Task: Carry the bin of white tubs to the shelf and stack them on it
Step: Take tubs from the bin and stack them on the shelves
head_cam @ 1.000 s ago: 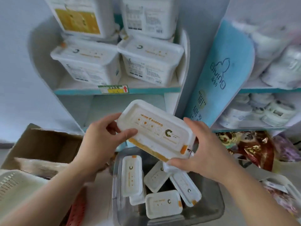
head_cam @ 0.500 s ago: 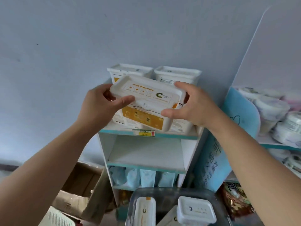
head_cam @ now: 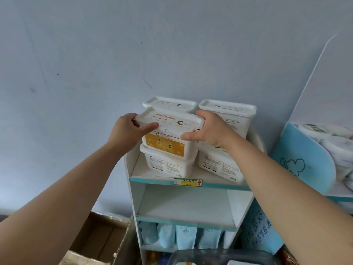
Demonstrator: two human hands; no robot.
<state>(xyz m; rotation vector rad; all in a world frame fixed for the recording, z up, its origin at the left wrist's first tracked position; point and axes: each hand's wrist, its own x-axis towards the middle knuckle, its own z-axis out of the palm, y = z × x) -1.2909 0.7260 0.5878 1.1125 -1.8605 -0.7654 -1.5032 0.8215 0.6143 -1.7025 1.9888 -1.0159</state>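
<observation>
I hold a white tub with an orange label between both hands at the top shelf. My left hand grips its left end and my right hand its right end. The tub rests on another white tub at the front left of the shelf. Behind it stands a further stacked tub, and to the right a stack of two tubs. The grey bin's rim shows at the bottom edge, with tub lids inside.
An empty middle shelf lies below, and light blue pouches fill the one under it. An open cardboard box sits at lower left. A blue-sided rack with wrapped rolls stands at the right. A bare wall rises behind.
Both hands lifted the tub out of the bin and up to the top shelf, and it now sits on the front left tub. My view tilted upward, so the bin dropped to the frame's bottom.
</observation>
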